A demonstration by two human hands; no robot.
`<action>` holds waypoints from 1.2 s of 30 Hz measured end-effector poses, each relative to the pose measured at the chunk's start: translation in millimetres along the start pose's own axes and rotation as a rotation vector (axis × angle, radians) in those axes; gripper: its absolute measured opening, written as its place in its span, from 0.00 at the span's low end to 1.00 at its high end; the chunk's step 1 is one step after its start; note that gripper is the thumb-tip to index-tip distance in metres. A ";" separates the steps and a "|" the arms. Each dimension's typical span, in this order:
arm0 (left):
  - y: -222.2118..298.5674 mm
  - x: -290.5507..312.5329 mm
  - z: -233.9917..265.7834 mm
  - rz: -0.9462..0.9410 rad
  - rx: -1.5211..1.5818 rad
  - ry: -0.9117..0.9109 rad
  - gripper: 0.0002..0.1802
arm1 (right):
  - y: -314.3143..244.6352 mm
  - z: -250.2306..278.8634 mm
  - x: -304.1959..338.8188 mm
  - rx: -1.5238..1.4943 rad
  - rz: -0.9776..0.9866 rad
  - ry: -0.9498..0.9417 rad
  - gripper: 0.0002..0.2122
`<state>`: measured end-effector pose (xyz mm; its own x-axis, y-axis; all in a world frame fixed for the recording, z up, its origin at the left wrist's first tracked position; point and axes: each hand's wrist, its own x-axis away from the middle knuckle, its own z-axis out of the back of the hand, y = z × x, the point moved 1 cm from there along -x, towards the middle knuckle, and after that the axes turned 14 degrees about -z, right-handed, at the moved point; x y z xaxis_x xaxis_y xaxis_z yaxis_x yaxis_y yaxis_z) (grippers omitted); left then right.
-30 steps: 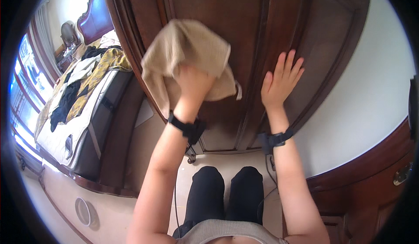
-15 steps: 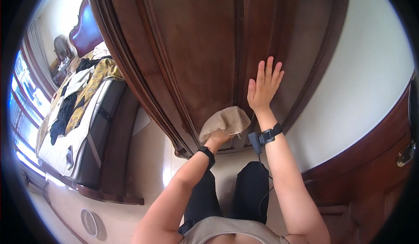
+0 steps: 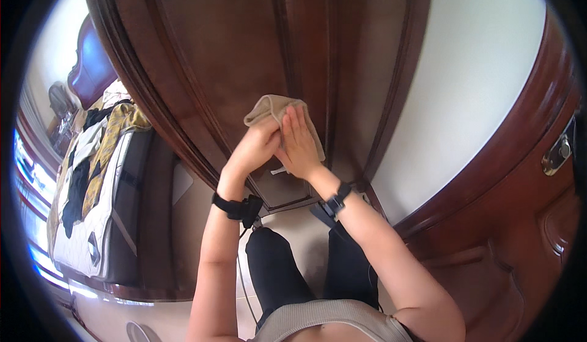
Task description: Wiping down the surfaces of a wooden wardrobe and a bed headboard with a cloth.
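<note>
Cloth (image 3: pixel 276 105) at both hands, before the cabinet (image 3: pixel 226 48); long axis slants upper left to lower right. Soft tan fabric, bunched, folded edge uppermost; white tag (image 3: pixel 279 171) below. Left hand (image 3: pixel 255 143) closed on it; right hand (image 3: pixel 301 149) flat across, fingers straight. Cabinet dark wood, moulded panels.

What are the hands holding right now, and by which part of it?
A beige cloth: the left hand grips it near its lower left side; the right hand lies flat against it. The exact fold gripped is hidden.
</note>
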<state>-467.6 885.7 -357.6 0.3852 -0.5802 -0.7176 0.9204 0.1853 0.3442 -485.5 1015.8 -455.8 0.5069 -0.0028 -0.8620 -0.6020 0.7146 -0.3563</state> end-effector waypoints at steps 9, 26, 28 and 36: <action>22.7 12.6 55.4 -0.215 -0.675 0.354 0.19 | -48.0 61.7 -183.1 0.224 0.230 0.169 0.42; -61.4 52.6 18.7 -0.054 -1.420 0.322 0.30 | 76.5 -34.5 58.1 0.239 -0.434 0.293 0.37; -63.1 52.7 18.5 -0.053 -1.425 0.323 0.30 | 83.2 -50.5 108.6 0.202 -0.427 0.262 0.36; -58.1 51.4 11.3 -0.048 -1.408 0.317 0.30 | 83.9 -46.6 192.7 0.471 -0.874 -0.093 0.40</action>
<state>-502.0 836.1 -407.7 0.1790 -0.4457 -0.8771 0.1607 0.8928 -0.4208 -467.0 1042.6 -668.6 0.7134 -0.6202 -0.3262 0.3020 0.6922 -0.6555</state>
